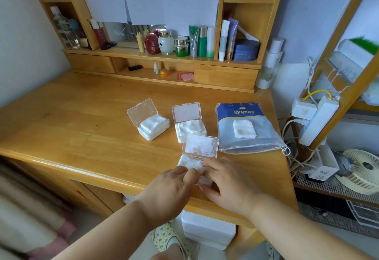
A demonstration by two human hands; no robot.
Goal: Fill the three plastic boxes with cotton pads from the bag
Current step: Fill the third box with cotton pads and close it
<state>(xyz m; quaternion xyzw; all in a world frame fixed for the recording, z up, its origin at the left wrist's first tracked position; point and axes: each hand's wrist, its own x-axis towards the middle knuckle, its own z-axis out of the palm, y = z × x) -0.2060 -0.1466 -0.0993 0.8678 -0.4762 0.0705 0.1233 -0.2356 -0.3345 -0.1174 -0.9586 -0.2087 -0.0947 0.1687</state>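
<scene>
At lower centre of the frame, the left hand and right hand both pinch white cotton pads at the near edge of the nearest clear plastic box with its hinged lid raised. The box lies directly beyond the fingertips, its long axis running left to right, with both hands about equally near. The other two filled clear boxes sit higher in the frame, and the blue-and-grey drawstring bag lies upper right of the hands, nearer the right hand.

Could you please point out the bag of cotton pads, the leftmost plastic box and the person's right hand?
bag of cotton pads (238, 114): head view, on its blue printed top panel.
leftmost plastic box (153, 127): head view, on the pads filling it.
right hand (227, 179): head view, on its back.
</scene>
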